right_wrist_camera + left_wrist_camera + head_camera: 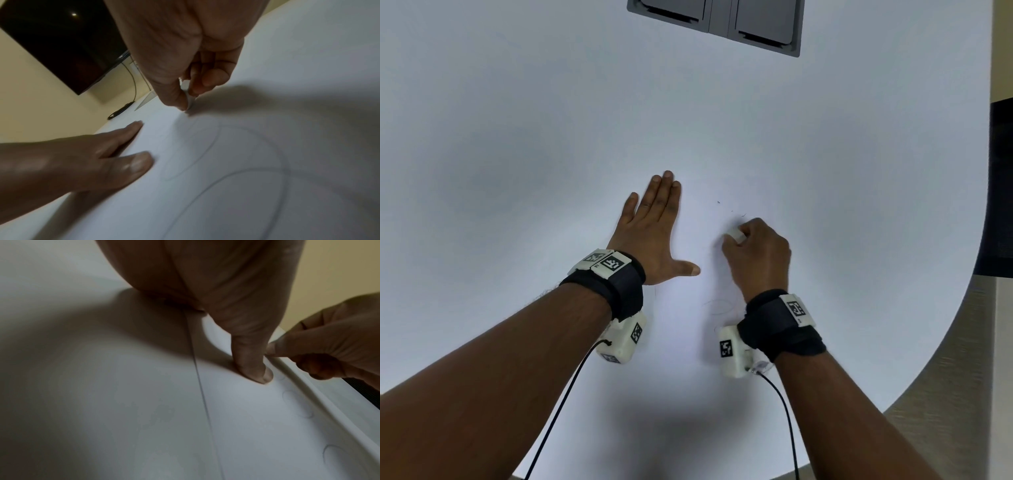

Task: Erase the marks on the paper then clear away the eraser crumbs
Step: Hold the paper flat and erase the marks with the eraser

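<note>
One white sheet of paper [688, 329] lies flat on the white counter [517, 120], hard to tell from it, carrying faint pencil loops [205, 154] and a few dark crumbs [742, 215] at 12 o'clock of the right hand [756, 253]. That hand's grip pinches one small white eraser [734, 235] against the sheet. The left hand [654, 229], at 9 o'clock, presses flat with fingers straight. Bare counter spreads at 12 o'clock up to one grey hatch [717, 20]

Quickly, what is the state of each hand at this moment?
Left hand: open, fingers straight, pressing flat on the paper.
Right hand: closed, pinching the white eraser against the paper.
</note>
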Motion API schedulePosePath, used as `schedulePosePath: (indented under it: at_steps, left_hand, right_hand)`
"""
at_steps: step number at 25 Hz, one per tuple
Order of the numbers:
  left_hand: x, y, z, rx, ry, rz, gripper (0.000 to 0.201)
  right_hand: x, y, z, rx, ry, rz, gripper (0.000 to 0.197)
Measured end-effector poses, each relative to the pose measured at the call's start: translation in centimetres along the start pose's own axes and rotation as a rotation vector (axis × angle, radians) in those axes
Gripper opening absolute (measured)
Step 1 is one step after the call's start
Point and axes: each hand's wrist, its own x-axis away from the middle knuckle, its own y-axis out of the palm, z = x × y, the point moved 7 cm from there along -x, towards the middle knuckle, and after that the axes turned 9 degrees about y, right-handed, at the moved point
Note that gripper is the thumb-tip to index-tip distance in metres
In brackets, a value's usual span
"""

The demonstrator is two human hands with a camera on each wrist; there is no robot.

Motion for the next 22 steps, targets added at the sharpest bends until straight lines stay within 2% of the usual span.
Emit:
schedulePosePath:
  at_steps: [2, 8, 14, 17, 20, 22]
  left_hand:
    - [0.0, 0.0, 0.0, -0.001, 0.0, -0.001, 0.14]
    - [0.0, 0.0, 0.1, -0.001, 0.002, 0.005, 0.138]
    - [0.1, -0.1, 0.0, 0.005, -0.002, 0.005, 0.139]
    - [-0.1, 0.0, 0.0, 0.004, -0.003, 0.003, 0.138]
    - [0.0, 0.0, 0.1, 0.009, 0.007, 0.007, 0.136]
    - [0.0, -0.1, 0.0, 0.009, 0.005, 0.013, 0.136]
  right_hand:
    - [-0.4, -0.7, 0.7, 0.017, 0.038, 0.018, 0.015]
    - [1.4, 1.9, -2.6, -0.037, -0.081, -0.039, 0.017]
    - [0.6, -0.8, 1.7, 0.04, 0.033, 0.019, 0.015]
    - [1.2, 0.0, -0.7, -0.014, -0.077, 0.012, 0.014]
    - [2.3, 2.3, -4.1, -0.08, -0.205, -0.092, 0.014]
    - [2.3, 2.8, -3.9, -0.062, -0.231, -0.13, 0.013]
